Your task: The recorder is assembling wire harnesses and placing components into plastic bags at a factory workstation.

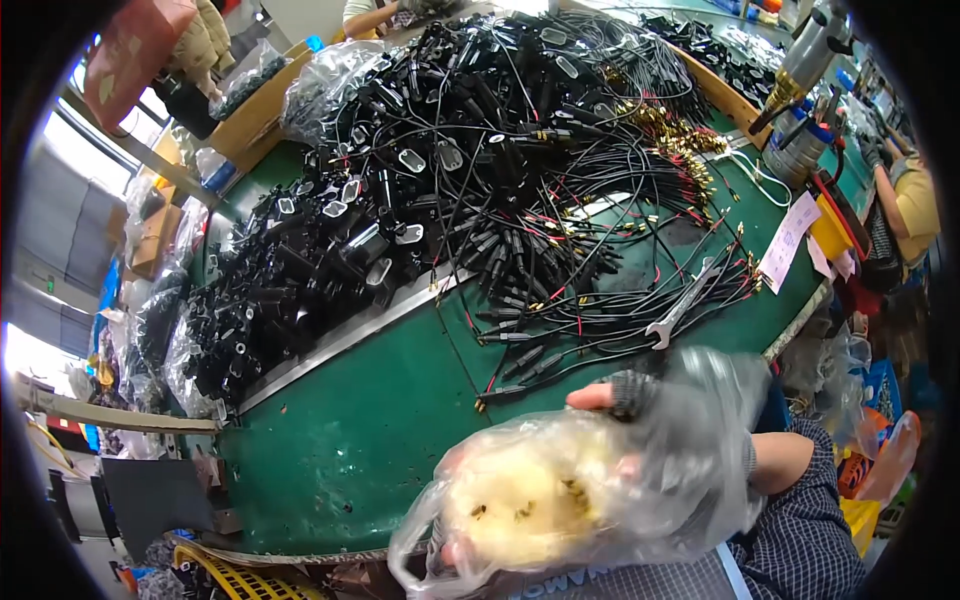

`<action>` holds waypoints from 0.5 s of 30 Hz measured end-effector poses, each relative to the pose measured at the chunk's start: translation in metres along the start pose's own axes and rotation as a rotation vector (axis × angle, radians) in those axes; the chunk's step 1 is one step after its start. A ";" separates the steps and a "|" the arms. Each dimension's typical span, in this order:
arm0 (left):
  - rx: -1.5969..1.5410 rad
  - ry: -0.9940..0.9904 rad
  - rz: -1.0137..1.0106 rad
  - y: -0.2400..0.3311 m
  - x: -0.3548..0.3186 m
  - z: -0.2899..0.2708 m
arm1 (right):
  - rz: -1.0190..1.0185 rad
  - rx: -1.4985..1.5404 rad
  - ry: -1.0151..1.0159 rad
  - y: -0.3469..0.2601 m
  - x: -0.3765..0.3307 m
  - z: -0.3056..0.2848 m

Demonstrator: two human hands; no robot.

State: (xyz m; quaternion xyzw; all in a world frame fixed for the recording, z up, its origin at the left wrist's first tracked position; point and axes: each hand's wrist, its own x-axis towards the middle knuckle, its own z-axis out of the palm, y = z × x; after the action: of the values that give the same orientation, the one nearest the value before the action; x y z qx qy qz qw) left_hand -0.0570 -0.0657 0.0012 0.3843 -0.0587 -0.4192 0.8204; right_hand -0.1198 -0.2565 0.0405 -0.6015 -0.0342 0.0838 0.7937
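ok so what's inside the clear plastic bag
Through the clear plastic bag, a pale yellow mass shows with a few small dark-gold pieces. Whatever lies beneath is covered, and blur hides finer detail.

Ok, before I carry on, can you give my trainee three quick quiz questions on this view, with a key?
1. True or false: the wrench lies on some of the black cables.
2. What colour is the table?
A) red
B) green
C) white
3. Which of the person's hands shows a dark glove at the upper edge of the clear bag?

Key:
1. True.
2. B, green.
3. The right hand; its bare fingertip points left past the glove.
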 end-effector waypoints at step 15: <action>0.062 -0.361 -0.260 -0.030 0.048 0.065 | -0.176 -0.732 0.063 0.021 -0.009 -0.025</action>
State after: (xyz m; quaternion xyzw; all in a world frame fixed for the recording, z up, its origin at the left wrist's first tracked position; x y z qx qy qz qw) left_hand -0.0728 -0.1488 0.0150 0.3326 -0.1674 -0.5815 0.7233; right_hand -0.1269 -0.2759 0.0135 -0.8424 -0.0888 -0.0208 0.5311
